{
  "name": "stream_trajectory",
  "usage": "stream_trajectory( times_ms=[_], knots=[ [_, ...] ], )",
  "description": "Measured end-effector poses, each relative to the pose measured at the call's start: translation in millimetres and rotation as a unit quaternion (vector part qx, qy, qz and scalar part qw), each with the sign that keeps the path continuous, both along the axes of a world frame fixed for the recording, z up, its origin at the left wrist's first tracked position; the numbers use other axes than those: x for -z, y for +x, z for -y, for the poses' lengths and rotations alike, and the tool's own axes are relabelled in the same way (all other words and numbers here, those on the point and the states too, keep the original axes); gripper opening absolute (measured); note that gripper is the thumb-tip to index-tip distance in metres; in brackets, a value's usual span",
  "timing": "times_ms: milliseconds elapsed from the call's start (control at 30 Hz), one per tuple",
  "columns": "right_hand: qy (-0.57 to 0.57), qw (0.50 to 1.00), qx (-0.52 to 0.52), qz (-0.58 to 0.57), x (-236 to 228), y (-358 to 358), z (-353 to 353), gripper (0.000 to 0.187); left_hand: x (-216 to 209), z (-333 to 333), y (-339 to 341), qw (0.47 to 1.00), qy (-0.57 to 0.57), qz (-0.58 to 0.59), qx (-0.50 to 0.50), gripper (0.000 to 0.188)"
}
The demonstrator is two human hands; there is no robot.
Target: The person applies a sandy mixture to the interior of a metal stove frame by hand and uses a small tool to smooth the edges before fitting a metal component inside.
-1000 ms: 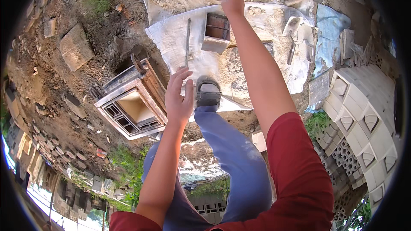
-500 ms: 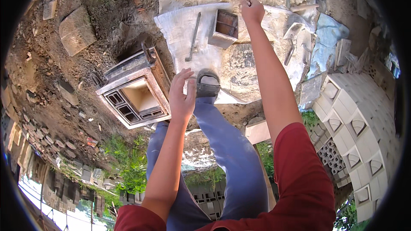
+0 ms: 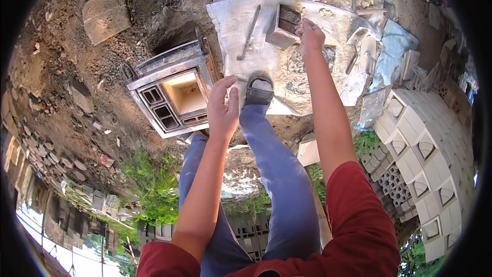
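Starting wide, what has shifted on your feed in the last second?

The whole view has swung, so the stack of pale patterned blocks [image 3: 420, 138] on the right now fills more of my picture. They look like cast concrete, square, with moulded recesses. The grey sheet [image 3: 307, 77] on the ground far ahead has also slid nearer the middle. It is dusty, crumpled at the edges and caked with mortar.

And the work itself?

I see the right hand [image 3: 310, 36] has come off the far side of the small box mould [image 3: 284, 23] and now sits at its right rim. So my read is that the contact has moved from behind the box to beside it. The box stands on the sheet, far centre, open-topped, with rusty brown walls.

Fingers?

The right fingers are curled shut against that rim. I cannot tell whether they pinch anything. The left hand [image 3: 224, 105] hangs in the air as before, fingers spread and holding nothing, just right of the big metal frame mould [image 3: 171, 97].

Describe that frame.

Grey steel, boxy, with a square hollow and smaller cells along its edge, lying on bare dirt to the left.

Anything smaller?

A thin metal bar [image 3: 249, 31] lies on the sheet left of the box, and a sandalled foot [image 3: 259, 90] stands on the sheet's near edge.
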State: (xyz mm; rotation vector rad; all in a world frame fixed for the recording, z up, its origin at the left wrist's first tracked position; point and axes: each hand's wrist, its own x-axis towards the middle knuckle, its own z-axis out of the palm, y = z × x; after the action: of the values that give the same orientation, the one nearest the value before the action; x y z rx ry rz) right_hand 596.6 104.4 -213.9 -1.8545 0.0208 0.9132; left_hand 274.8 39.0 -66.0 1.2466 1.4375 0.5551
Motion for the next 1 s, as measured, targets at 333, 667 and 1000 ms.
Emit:
stream_trajectory(
  times_ms=[333, 667, 1000],
  knots=[
    [0.101, 0.98, -0.014, -0.169, -17.0, -65.0, 16.5, 0.013, -23.2, 11.7, -48.7, 0.997, 0.029, 0.068, -0.018, 0.02],
    [0.084, 0.993, -0.084, 0.0, -25.8, -78.0, 40.4, 0.024, -32.4, 12.1, -29.9, 0.991, 0.094, 0.098, 0.019, 0.02],
    [-0.212, 0.871, -0.196, 0.397, 44.3, 96.1, 20.8, 0.028, -17.0, 3.4, 64.3, 0.979, 0.05, 0.122, 0.157, 0.021]
  ],
)
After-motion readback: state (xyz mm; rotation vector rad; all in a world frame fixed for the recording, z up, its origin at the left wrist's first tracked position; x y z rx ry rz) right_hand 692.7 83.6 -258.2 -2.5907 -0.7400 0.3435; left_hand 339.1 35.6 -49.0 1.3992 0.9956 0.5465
